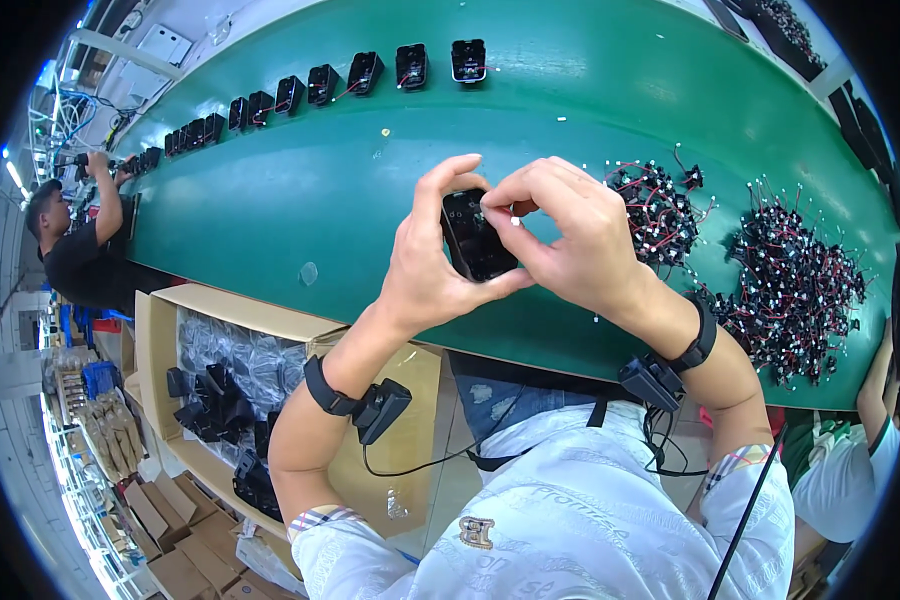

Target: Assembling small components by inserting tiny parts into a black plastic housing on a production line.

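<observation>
My left hand [417,262] is closed around the sides of a black plastic housing [475,240], its open face turned up. Over the housing's upper right, the thumb and forefinger of my right hand [577,225] are pinched together. A tiny white connector [515,221] shows at those fingertips; the rest of what they pinch is hidden behind them. Both hands are above the green table [300,190], close to its near edge. Just right of my right hand lies a pile of small black parts with red and black wires and white connectors [660,215].
A larger pile of similar wired parts [795,285] covers the table's right. Along the far side runs a row of black housings [365,72]. An open carton [240,300] of bagged black parts stands below left. One person [85,235] works far left; another's arm [875,375] shows at right.
</observation>
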`<state>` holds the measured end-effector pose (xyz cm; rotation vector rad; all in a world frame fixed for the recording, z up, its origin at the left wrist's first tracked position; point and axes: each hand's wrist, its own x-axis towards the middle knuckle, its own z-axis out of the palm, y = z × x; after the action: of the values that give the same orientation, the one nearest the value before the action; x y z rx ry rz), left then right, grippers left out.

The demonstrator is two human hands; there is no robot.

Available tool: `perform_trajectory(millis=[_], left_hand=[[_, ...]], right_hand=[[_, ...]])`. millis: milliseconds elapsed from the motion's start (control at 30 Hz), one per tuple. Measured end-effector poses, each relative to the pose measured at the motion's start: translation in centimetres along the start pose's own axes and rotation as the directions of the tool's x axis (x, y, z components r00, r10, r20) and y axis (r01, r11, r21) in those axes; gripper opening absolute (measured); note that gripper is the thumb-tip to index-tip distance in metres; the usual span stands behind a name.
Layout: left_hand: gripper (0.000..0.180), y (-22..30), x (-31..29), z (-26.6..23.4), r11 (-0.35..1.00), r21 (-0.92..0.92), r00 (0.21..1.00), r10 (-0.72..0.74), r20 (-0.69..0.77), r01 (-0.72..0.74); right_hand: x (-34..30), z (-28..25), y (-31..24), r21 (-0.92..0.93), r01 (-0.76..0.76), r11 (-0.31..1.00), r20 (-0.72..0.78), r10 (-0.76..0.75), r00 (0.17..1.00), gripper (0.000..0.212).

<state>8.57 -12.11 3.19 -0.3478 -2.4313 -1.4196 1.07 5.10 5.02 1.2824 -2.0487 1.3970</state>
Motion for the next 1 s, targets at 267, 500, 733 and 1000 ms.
perform_trajectory(millis=[267,500,733,1000], left_hand=[[0.1,0.6,0.3,0.3,0.981,0.15,0.99,0.134,-0.047,-0.125],[0.102,0.6,0.4,0.2,0.994,0.076,0.997,0.079,-0.007,-0.078],[0.102,1.0,0.1,0.3,0.993,0.101,0.998,0.066,-0.019,-0.063],[0.106,1.0,0.1,0.4,0.948,0.257,0.982,0.188,0.027,-0.188]], right_hand=[[-0.7,0.9,-0.3,0.03,0.035,0.999,0.006,-0.035,0.999,0.019],[-0.4,0.6,0.5,-0.015,0.117,0.993,0.0,-0.117,0.993,0.024],[-0.6,0.8,0.4,0.017,0.059,0.998,-0.033,-0.058,0.998,0.025],[-0.6,0.7,0.1,-0.049,0.169,0.984,0.06,-0.166,0.984,0.023]])
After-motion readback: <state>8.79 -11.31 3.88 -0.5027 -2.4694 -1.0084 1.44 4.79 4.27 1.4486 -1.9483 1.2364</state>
